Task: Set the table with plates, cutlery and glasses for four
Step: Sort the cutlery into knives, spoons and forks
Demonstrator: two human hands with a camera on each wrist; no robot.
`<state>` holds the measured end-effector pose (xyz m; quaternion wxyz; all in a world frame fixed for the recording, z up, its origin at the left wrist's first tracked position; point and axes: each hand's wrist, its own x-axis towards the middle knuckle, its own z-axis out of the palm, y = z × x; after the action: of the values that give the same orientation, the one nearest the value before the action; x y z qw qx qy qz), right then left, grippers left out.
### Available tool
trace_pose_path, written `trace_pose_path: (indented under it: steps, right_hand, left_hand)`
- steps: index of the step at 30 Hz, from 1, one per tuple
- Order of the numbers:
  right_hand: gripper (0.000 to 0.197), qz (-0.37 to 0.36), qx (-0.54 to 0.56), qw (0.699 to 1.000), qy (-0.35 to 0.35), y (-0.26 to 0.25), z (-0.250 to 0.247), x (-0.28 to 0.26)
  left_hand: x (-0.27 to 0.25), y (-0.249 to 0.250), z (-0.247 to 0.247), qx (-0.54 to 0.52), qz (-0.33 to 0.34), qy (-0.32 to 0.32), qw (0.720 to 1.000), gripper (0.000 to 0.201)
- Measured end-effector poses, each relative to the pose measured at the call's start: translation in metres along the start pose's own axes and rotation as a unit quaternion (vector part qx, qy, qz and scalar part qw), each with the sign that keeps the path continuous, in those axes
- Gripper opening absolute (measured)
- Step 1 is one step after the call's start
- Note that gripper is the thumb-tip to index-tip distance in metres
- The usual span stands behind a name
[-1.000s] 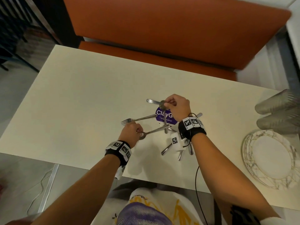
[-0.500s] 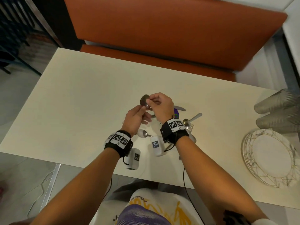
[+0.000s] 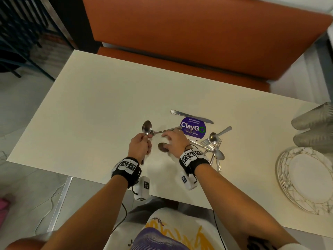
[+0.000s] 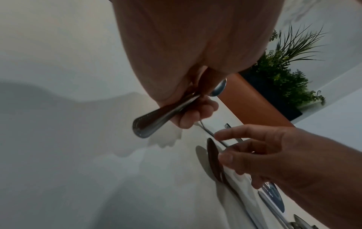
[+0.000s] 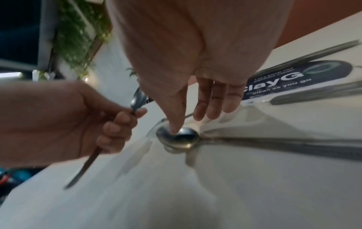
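1. Fingers of the left hand (image 3: 139, 147) are curling round the handle of a spoon (image 3: 147, 127), bowl pointing up and away from the body, handle end sticking out below the fist; the grip looks like one meant for gathering cutlery while the other hand sorts.

2. Beside it, the right hand (image 3: 174, 141) is reaching down with straight, slightly spread fingers, its thumb tip touching the bowl of a second spoon (image 5: 177, 137) lying on the table (image 3: 90, 109); nothing is yet pinched, so this is probably the start of a pick-up.

3. Just to the right, loose forks and spoons (image 3: 213, 147) are lying crossed in a heap, and a knife (image 3: 191, 116) is resting along the far edge of a purple sticker (image 3: 193, 129), so the cutlery is evidently being sorted before any setting is laid.

4. At the table's right end, stacked plates (image 3: 304, 179) and glasses (image 3: 315, 129) lying on their sides are waiting, well apart from both hands.

5. Across the table an orange bench (image 3: 198, 33) is marking where two of the four settings will likely go.
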<state>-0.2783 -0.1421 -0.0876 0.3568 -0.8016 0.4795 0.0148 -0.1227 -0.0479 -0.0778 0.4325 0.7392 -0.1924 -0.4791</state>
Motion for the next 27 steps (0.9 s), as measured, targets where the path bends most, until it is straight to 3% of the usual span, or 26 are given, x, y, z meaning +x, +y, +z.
trace_pose_path:
  steps: [4, 9, 15, 20, 27]
  right_hand:
    - [0.028, -0.014, -0.076, 0.997, -0.025, 0.000, 0.011, -0.003]
    - [0.011, -0.021, -0.040, 0.998, -0.036, -0.003, 0.006, -0.004]
    - [0.007, -0.008, 0.128, 0.989, 0.078, -0.023, -0.037, 0.002]
    - [0.014, 0.112, 0.285, 0.937, 0.168, -0.027, -0.054, 0.017]
    - [0.019, 0.125, 0.246, 0.941, 0.197, -0.015, -0.045, 0.001]
  left_hand:
    - [0.000, 0.000, -0.003, -0.032, -0.022, -0.011, 0.999, 0.028]
    - [0.003, 0.007, -0.001, -0.054, -0.027, -0.025, 0.998, 0.029]
    - [0.008, 0.020, 0.014, -0.086, -0.034, -0.056, 0.994, 0.030]
    - [-0.005, 0.030, 0.037, -0.105, -0.047, -0.123, 0.986, 0.024]
    - [-0.010, 0.038, 0.059, -0.096, -0.069, -0.126, 0.985, 0.028]
